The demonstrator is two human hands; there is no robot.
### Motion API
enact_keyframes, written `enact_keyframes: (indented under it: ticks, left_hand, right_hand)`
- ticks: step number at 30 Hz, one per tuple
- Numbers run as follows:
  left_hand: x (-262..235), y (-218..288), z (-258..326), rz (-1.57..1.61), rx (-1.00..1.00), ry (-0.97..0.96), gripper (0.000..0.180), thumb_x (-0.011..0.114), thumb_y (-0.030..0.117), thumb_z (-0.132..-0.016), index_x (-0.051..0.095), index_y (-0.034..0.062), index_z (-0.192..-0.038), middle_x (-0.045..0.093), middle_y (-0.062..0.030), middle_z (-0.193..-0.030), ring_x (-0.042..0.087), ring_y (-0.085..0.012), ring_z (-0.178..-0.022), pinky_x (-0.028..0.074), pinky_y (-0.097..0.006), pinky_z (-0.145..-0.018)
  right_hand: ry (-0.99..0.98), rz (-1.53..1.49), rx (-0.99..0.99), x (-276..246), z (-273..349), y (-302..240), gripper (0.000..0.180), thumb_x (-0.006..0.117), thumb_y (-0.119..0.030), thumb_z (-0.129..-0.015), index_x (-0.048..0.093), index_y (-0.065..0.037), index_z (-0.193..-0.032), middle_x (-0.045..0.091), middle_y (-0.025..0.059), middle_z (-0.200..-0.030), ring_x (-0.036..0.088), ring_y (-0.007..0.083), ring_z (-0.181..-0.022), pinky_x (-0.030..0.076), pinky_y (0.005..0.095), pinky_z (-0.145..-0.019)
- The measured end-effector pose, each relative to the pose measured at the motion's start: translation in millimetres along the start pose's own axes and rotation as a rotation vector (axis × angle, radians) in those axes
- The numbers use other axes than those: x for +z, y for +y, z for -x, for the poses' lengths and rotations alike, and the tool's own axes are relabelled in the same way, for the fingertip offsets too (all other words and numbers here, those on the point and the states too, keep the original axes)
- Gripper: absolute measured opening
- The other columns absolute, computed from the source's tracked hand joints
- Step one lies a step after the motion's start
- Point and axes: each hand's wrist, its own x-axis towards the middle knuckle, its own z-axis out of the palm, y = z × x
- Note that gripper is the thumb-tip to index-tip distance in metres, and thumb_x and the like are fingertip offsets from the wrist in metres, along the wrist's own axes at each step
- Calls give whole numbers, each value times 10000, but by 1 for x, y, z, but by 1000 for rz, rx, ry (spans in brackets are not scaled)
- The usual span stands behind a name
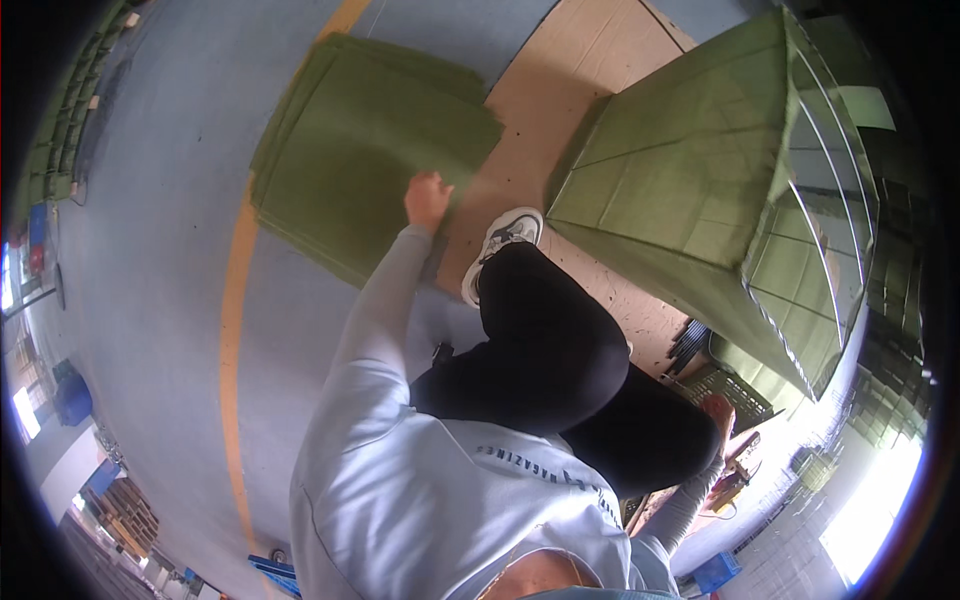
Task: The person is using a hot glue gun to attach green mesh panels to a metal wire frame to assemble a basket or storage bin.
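My left hand (428, 199) is over the near right part of a stack of flat green panels (375, 150) on the floor. Its fingers are curled in; what they hold, if anything, I cannot make out. My right hand (718, 410) is beyond my right knee, beside a dark green perforated crate (735, 392). Its fingers are mostly hidden there. A large green box-shaped fabric piece (690, 140) with pale rods along its open side stands on the right, apart from both hands.
Brown cardboard (540, 110) covers the floor under my shoe (512, 228) and the fabric box. Several dark rods (687, 345) lie near the crate, with tools (738, 478) beside my right forearm. A yellow line (232, 330) runs along the grey floor. Green pieces (70, 120) stand far left.
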Motion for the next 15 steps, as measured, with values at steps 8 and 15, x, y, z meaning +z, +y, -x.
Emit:
enact_keyframes:
  ticks: [8, 15]
  left_hand:
    - [38, 14, -24, -225, 58, -178, 293, 739, 217, -707, 631, 11, -886, 633, -151, -923, 595, -318, -954, 544, -381, -778]
    - [20, -32, -42, 316, -51, -319, 175, 736, 208, -694, 728, 61, -788, 669, -152, -807, 630, -287, -865, 511, -378, -759]
  right_hand:
    - [-266, -32, -131, -29, -3, -128, 136, 626, -133, -884, 648, -3, -919, 653, 54, -710, 631, 125, -651, 484, 261, -571]
    - [-641, 43, -573, 106, -5, -279, 218, 631, -182, -858, 638, -22, -1006, 664, 181, -886, 632, 379, -831, 506, 419, -728]
